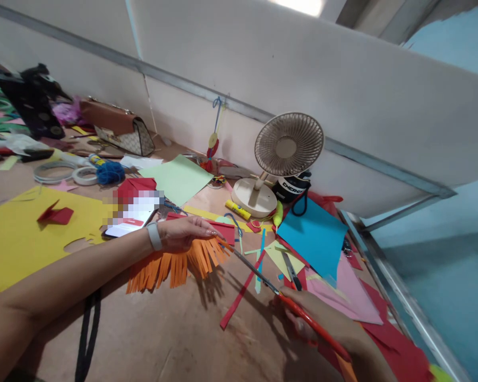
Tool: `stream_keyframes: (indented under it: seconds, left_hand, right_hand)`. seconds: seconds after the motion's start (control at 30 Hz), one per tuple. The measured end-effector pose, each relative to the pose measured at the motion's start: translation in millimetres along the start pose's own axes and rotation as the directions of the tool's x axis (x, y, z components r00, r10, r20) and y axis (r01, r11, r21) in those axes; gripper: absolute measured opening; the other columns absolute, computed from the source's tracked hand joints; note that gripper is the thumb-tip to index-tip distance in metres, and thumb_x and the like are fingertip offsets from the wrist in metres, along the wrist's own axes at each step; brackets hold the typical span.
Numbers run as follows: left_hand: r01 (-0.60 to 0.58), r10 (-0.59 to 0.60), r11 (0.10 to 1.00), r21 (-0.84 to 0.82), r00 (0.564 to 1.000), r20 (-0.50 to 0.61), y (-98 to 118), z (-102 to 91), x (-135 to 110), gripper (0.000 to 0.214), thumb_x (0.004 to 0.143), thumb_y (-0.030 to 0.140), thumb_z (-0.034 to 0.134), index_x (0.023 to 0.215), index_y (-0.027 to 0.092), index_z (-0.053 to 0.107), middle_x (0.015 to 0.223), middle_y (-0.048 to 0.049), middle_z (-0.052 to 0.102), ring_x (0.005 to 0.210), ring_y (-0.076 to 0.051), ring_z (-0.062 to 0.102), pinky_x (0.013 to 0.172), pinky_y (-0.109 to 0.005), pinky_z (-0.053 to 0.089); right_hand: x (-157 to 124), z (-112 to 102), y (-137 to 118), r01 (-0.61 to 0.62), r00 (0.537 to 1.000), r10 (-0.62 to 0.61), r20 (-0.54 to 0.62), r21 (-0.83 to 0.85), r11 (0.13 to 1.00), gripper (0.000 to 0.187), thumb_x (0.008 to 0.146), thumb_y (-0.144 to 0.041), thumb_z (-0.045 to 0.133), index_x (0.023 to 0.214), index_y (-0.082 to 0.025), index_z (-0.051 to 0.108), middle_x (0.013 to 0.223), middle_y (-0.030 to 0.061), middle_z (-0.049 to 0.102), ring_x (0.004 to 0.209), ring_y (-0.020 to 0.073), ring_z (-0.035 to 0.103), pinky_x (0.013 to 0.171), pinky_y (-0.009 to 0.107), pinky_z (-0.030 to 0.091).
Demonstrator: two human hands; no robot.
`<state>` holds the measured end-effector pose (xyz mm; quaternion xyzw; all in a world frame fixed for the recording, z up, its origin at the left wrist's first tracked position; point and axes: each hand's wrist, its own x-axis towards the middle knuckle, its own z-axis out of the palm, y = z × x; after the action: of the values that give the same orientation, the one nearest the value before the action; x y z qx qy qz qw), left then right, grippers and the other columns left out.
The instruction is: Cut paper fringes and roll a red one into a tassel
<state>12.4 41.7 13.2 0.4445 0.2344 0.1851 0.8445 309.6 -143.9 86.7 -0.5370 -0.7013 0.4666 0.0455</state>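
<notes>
Left hand (pixel 187 232): fingers closed in a pinch on the orange fringe (pixel 175 269), at its upper edge near the right-hand end. The fringe hangs below that hand, its cut strands pointing down over the worktop (pixel 163 345); shadows beneath suggest the near end is held clear of the surface.

Right hand (pixel 302 313): fingers wrapped round the red-orange handles of the scissors (pixel 255 268). The blades point up and leftward, tips at the fringe end, just beside the left fingertips. Whether the blades are parted or shut cannot be made out at this angle.

Step in hand, as judged: snipping strands into the last part of the fringe, most of its visible length being already slit. The next move would call for a short, controlled cut, stopping before the pinched edge, with the left fingertips kept clear of the blades. Main hazard: slitting through the edge and detaching a strand.

Immediately around: a red strip (pixel 242 292) lies beneath the line of the scissors, crossing near a blue strip (pixel 260 257). A cutter (pixel 290 265) rests on pale yellow paper beyond the right hand; its blade state is unclear.

Further out: glue stick (pixel 238 209), blue paper (pixel 314 231), phone (pixel 127 228) behind the left wrist, and a fan (pixel 289 146) near the wall.
</notes>
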Motion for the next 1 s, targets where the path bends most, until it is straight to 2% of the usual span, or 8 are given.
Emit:
stream_keyframes:
  seconds: [0.07, 0.17, 0.4, 0.53, 0.6, 0.77, 1.0]
  left_hand:
    - [-0.001, 0.000, 1.000, 0.023, 1.000, 0.017, 0.8, 0.3, 0.5, 0.018, 0.069, 0.019, 0.077, 0.084, 0.010, 0.076, 0.092, -0.0138, 0.075, 0.084, -0.017, 0.068, 0.074, -0.021, 0.050]
    - [0.001, -0.003, 0.997, 0.076, 0.999, 0.035, 0.0, -1.2, 2.1, 0.018, 0.071, 0.019, 0.076, 0.087, 0.010, 0.076, 0.096, -0.0137, 0.075, 0.091, -0.017, 0.068, 0.082, -0.021, 0.048]
    - [0.023, -0.033, 0.993, 0.115, 0.996, 0.085, -4.1, -4.0, 5.4, 0.019, 0.075, 0.021, 0.073, 0.090, 0.010, 0.076, 0.098, -0.0140, 0.074, 0.086, -0.014, 0.069, 0.080, -0.017, 0.049]
    - [0.034, -0.044, 0.995, 0.097, 0.994, 0.098, -5.4, -4.1, 5.7, 0.018, 0.076, 0.020, 0.072, 0.091, 0.009, 0.075, 0.095, -0.0144, 0.075, 0.083, -0.013, 0.069, 0.077, -0.016, 0.049]
    - [0.043, -0.053, 0.995, 0.093, 0.992, 0.115, -6.2, -3.7, 5.5, 0.017, 0.078, 0.019, 0.070, 0.092, 0.010, 0.075, 0.092, -0.0137, 0.075, 0.080, -0.014, 0.070, 0.075, -0.017, 0.050]
    - [0.037, -0.050, 0.995, 0.094, 0.988, 0.143, -9.4, -3.9, 6.2, 0.017, 0.079, 0.018, 0.069, 0.093, 0.010, 0.075, 0.092, -0.0134, 0.075, 0.080, -0.014, 0.070, 0.074, -0.018, 0.051]
    - [0.041, -0.056, 0.994, 0.102, 0.987, 0.149, -13.0, -4.4, 6.8, 0.019, 0.079, 0.020, 0.069, 0.093, 0.010, 0.075, 0.096, -0.0147, 0.074, 0.083, -0.017, 0.070, 0.077, -0.021, 0.052]
  right_hand:
    - [0.3, 0.3, -0.1, -0.001, 1.000, 0.000, 0.024, 0.022, 1.000, 0.041, 0.080, -0.052, 0.047, 0.099, -0.017, 0.058, 0.083, 0.0056, 0.058, 0.070, 0.0173, 0.050, 0.060, 0.027, 0.044]
    - [2.2, 2.0, -2.3, 0.008, 1.000, -0.009, 0.025, 0.028, 1.000, 0.043, 0.080, -0.054, 0.048, 0.098, -0.017, 0.058, 0.083, 0.0049, 0.058, 0.069, 0.0165, 0.048, 0.057, 0.025, 0.042]
    - [5.5, 5.3, -5.9, 0.015, 1.000, -0.015, 0.024, -0.030, 0.999, 0.061, 0.078, -0.073, 0.041, 0.096, -0.017, 0.057, 0.081, 0.0048, 0.057, 0.070, 0.0181, 0.049, 0.063, 0.028, 0.043]
    - [7.6, 5.8, -11.0, 0.009, 0.999, -0.007, 0.039, -0.044, 0.999, 0.060, 0.078, -0.074, 0.040, 0.090, -0.018, 0.055, 0.080, 0.0056, 0.057, 0.069, 0.0188, 0.050, 0.063, 0.029, 0.044]
    - [8.5, 6.0, -12.6, 0.022, 0.999, -0.021, 0.045, -0.038, 0.999, 0.058, 0.079, -0.073, 0.039, 0.089, -0.018, 0.055, 0.079, 0.0058, 0.057, 0.068, 0.0185, 0.049, 0.061, 0.029, 0.043]
    - [8.5, 8.0, -8.7, 0.029, 0.999, -0.028, 0.041, -0.023, 0.999, 0.048, 0.080, -0.061, 0.046, 0.098, -0.017, 0.057, 0.083, 0.0066, 0.060, 0.071, 0.0196, 0.051, 0.063, 0.029, 0.044]
    - [10.0, 12.7, -4.5, -0.011, 1.000, 0.011, -0.002, -0.061, 0.998, 0.035, 0.083, -0.051, 0.050, 0.093, -0.018, 0.059, 0.085, 0.0061, 0.064, 0.074, 0.0201, 0.055, 0.067, 0.028, 0.045]
